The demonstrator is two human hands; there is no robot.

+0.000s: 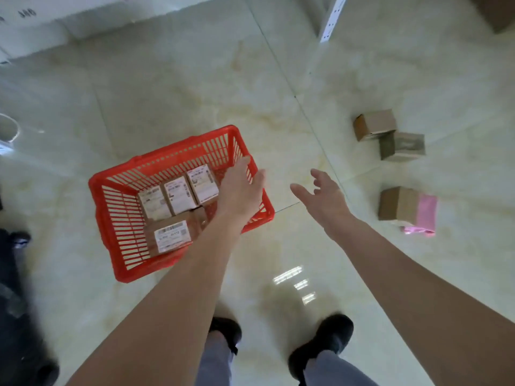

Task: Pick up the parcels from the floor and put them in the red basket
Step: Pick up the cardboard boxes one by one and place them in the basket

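Observation:
The red basket [117, 218] stands on the pale tiled floor, centre-left. Several brown labelled parcels [178, 196] lie inside it. My left hand [241, 190] hovers over the basket's right side, fingers spread, holding nothing. To the right of the basket, above bare floor, my right hand [324, 199] is open with its fingers apart. Two brown cardboard parcels [374, 123] [402, 146] rest together on the floor at the right. Nearer to me lies a third brown parcel [397, 203] with a pink bag parcel [425, 214] against it.
White foam boxes [41, 26] line the far left. A white shelf post [333, 18] stands at the top right beside a brown carton [498, 12]. A dark object [16, 316] sits at the lower left. My black shoes [328, 338] are below.

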